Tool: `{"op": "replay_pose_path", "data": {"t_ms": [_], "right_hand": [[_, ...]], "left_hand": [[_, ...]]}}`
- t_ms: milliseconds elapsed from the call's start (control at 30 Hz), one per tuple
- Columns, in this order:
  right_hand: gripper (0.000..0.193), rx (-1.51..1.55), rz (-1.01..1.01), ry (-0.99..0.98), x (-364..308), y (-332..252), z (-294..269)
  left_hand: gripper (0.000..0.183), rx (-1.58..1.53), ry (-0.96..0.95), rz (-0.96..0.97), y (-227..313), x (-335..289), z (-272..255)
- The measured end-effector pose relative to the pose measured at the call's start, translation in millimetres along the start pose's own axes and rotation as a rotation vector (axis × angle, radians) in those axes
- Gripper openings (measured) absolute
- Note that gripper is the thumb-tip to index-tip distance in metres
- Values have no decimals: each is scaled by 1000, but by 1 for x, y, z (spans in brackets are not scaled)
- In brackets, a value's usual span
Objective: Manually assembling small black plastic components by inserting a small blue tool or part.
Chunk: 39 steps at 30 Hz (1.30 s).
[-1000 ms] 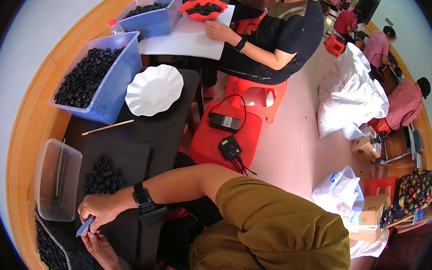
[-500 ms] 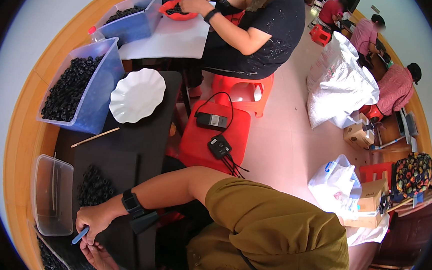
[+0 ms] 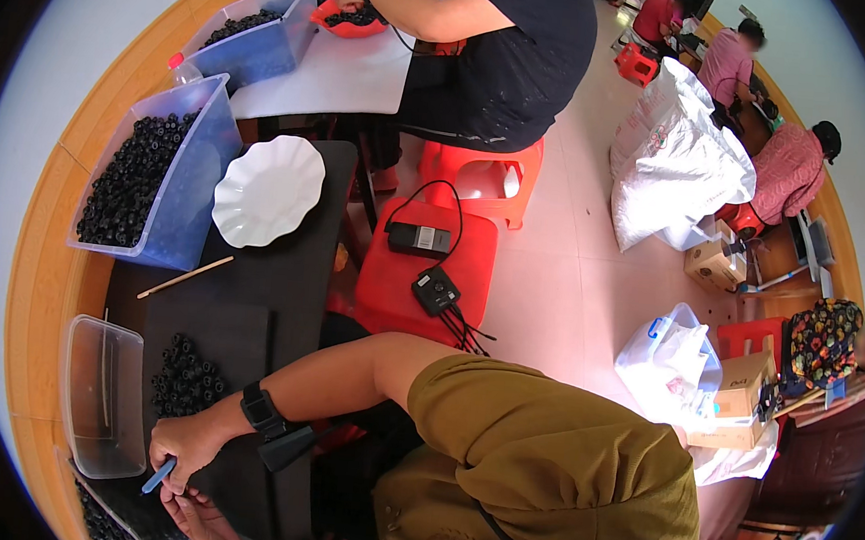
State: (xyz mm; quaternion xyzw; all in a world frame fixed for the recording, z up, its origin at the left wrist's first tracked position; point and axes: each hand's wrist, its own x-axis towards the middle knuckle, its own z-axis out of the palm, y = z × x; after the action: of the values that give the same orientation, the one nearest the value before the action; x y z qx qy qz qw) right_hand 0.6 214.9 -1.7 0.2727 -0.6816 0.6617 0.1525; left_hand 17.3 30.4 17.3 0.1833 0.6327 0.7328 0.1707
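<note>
My right hand (image 3: 184, 448), with a black band at its wrist, is closed round a slim blue tool (image 3: 158, 476); its exact kind does not show. Just below it, my left hand (image 3: 199, 521) has its fingertips pinched together close to the tool. Whatever sits between those fingers is too small to make out. Both hands are over a dark tabletop (image 3: 301, 291). Beside my right hand lies a loose pile of small black ring-shaped pieces (image 3: 187, 375). A clear plastic tub (image 3: 133, 400) stands left of the pile.
Past the pile are a wooden stick (image 3: 184, 277), a white scalloped plate (image 3: 270, 190) and a blue tub (image 3: 216, 139) of black pieces. More pieces fill a container at the lower left. A red stool (image 3: 375, 296) carries electronic boxes and cables. A co-worker (image 3: 527, 66) sits beyond.
My hands stay nearly in place around the blue tool. The view has shifted slightly. The co-worker's arms have moved, with one hand at the red bowl.
</note>
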Motion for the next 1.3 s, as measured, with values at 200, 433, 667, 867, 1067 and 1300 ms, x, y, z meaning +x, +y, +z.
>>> {"op": "replay_pose_path", "data": {"t_ms": [200,433,667,867,1067,1300], "right_hand": [[30,-9,-69,9,1,-1,8],[30,-155,-112,42,-7,-9,-10],[34,-122,61,69,2,-39,-16],[33,-346,-14,-23,-4,-42,-11],[30,-573,-69,-109,-7,-43,-11],[26,-643,-107,-96,-7,-44,-8]], "left_hand": [[31,-18,-34,31,6,-9,4],[37,-183,-177,73,-28,11,-25],[24,-620,-83,6,-14,12,-33],[19,-749,-75,7,-13,11,-32],[20,-790,-122,18,-11,10,-31],[21,-763,-149,28,-11,10,-32]]}}
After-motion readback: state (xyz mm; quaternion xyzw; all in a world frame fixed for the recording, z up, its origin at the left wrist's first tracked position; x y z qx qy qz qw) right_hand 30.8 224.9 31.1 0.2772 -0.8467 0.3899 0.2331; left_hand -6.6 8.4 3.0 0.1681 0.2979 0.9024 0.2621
